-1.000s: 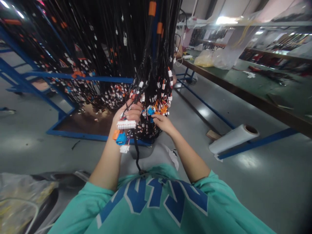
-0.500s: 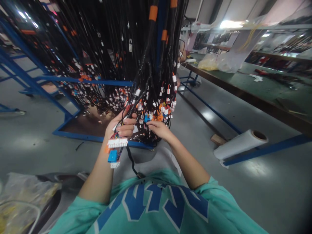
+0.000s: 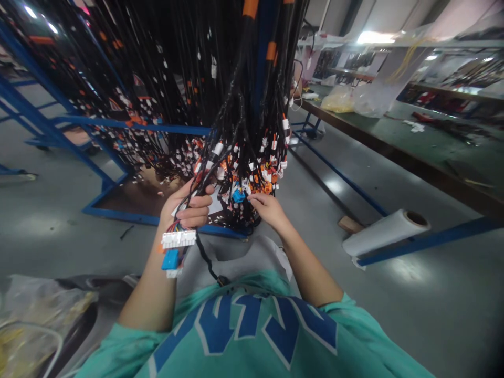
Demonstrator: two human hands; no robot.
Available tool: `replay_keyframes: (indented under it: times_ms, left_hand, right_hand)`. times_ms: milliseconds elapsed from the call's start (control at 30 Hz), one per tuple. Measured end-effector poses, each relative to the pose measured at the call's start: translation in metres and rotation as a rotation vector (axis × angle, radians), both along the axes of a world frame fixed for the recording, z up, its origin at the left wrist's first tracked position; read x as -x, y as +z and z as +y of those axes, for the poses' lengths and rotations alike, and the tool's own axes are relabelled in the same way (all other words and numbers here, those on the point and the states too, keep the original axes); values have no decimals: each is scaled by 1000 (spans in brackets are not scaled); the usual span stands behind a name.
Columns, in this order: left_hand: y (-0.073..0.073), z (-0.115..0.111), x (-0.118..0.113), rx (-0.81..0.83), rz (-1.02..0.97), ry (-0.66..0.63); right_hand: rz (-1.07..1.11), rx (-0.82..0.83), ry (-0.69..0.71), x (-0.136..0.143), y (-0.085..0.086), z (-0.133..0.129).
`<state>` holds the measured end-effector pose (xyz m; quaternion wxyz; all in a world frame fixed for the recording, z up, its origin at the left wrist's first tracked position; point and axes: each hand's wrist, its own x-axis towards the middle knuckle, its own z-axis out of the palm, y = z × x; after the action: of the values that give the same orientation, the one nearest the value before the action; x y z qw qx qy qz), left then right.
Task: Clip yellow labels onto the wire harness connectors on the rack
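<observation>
My left hand (image 3: pixel 192 205) is wrapped round several black branches of a wiring harness (image 3: pixel 210 168). Below its fingers hang a wide white connector (image 3: pixel 179 239) and a blue connector (image 3: pixel 170 259), with a bit of orange behind them. My right hand (image 3: pixel 268 209) has its fingertips drawn together beside another blue connector (image 3: pixel 238 196) at the foot of the hanging bundle. What lies between those fingertips is too small to make out. Around them dangle white and orange connectors (image 3: pixel 268 184).
A blue rack (image 3: pixel 126 218) full of hanging black harnesses stands ahead. To the right runs a long green-topped workbench (image 3: pixel 429 142) with plastic bags (image 3: pixel 370 100). A roll of clear film (image 3: pixel 386 231) leans on the bench's blue leg. Bagged material (image 3: pixel 47 310) lies at lower left.
My left hand has shifted left and slightly down with the harness branches and their connectors. The right hand has moved slightly right, leaving more of the blue connector beside it visible.
</observation>
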<state>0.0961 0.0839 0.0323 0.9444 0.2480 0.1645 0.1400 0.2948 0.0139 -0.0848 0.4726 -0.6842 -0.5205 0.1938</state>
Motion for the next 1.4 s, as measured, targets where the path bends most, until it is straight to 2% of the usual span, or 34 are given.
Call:
replay_keyframes:
  times_ms: [167,433,633,800,900,1000,1067,1167,1267,1400]
  left_hand:
    - [-1,1,-1,-32,1,1]
    - [2,1,3,-117,-12,-77]
    - [2,-2,3,-142,4,-65]
    - [1,-4,2,-176,9,-55]
    - [0,-4,3,-173,2,-64]
    - [-3,-3,4,-131,-9,-75]
    - [-5,-4,3,-83,-3,-79]
    - [-5,-7,0,-30,39,-77]
    - [-3,-13,-4,-49,104,-50]
    - [-3,-19,-8,-109,127,-89]
  right_hand:
    - [-26,20,-37,-4,1,-5]
    - [-62,37,-95,-5,-1,-10]
    - [-207,106,-128,1,0,-19]
    - [-397,235,-147,3,6,-24]
    - [-394,242,-181,2,5,-24]
    - [-290,192,-186,2,0,-21]
    - [-142,122,-135,3,-2,-17]
    - [296,6,132,5,-1,-12]
    - [751,13,432,6,3,-7]
    - [1050,69,620,6,3,6]
